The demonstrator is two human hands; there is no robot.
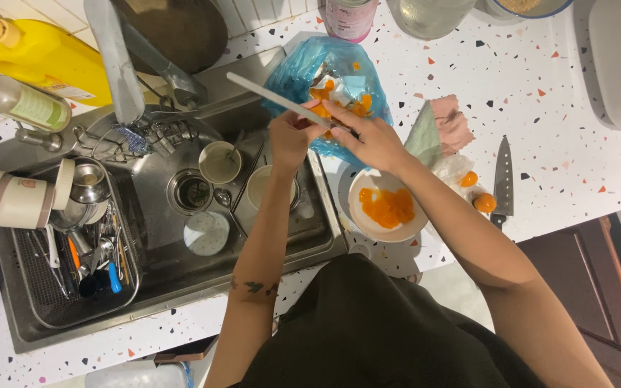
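Two hands meet over the blue plastic bag at the sink's right edge. Left hand is curled shut around the near end of a long pale knife-like utensil, whose length runs up-left over the sink basin. Right hand sits just beside it, fingers bent down onto the utensil where it crosses the bag mouth; it looks pinched shut on it (whether it grips or only wipes, cannot tell). Orange fruit scraps and whitish bits lie inside the bag under both hands.

Step in hand, as I judge it: scraping residue off the utensil into the bag. Next move calls for keeping the utensil over the bag opening and the fingers clear of any edge.

Outward: a white bowl of orange fruit pieces on the speckled counter near the right forearm, a dark-handled kitchen knife further right, two orange fruits between them. Cups sit in the basin; dish rack left.
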